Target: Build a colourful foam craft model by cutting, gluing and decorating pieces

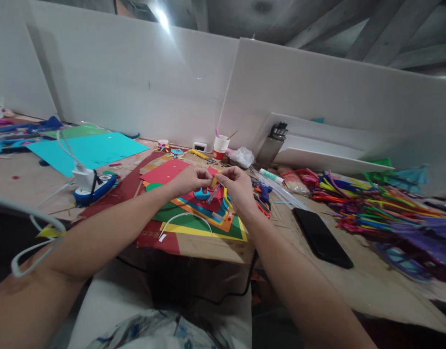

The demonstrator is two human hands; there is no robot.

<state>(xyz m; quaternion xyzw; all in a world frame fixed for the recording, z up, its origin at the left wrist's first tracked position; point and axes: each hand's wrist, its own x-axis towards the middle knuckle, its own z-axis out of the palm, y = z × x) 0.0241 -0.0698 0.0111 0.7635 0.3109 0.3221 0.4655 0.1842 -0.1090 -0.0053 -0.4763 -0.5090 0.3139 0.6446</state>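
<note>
My left hand and my right hand meet above the sheets of coloured paper, each with thumb and fingers pinched. A small yellow piece, perhaps paper, sits between the fingertips; its exact shape is too small to tell. Just below lie blue-handled scissors, partly hidden. Under them are a red sheet and stacked green and yellow sheets. A thin white strip curves over the green sheet nearest me.
A black phone and bundled pipe cleaners lie to the right. Behind stand paper cups, a bottle and a glue stick. On the left are a turquoise sheet and a charger with a cable. White panels rise behind.
</note>
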